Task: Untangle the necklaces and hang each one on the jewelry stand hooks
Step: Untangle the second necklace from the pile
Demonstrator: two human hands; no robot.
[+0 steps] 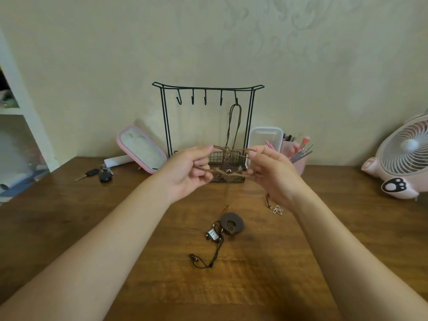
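Both hands raised above the wooden surface (69, 228) in front of the black wire jewelry stand (207, 126): left hand (185, 172) and right hand (271, 174), fingers of each pinching a brown cord necklace (228, 151) stretched between them, with a crossing near the middle. Lower strands blurred against the stand's basket; base of stand partly hidden by hands and cord. One brown cord (234, 126) already hung on the rightmost hook; other four hooks bare. On the surface below, a dark round pendant (232, 223) touching a black cord necklace with a small square charm (213, 235); a flower pendant (277, 209), its cord hidden behind the right wrist. Keys (99, 174) far left, fan (405, 156) cut by right edge. Broad bare wood near the front edge.
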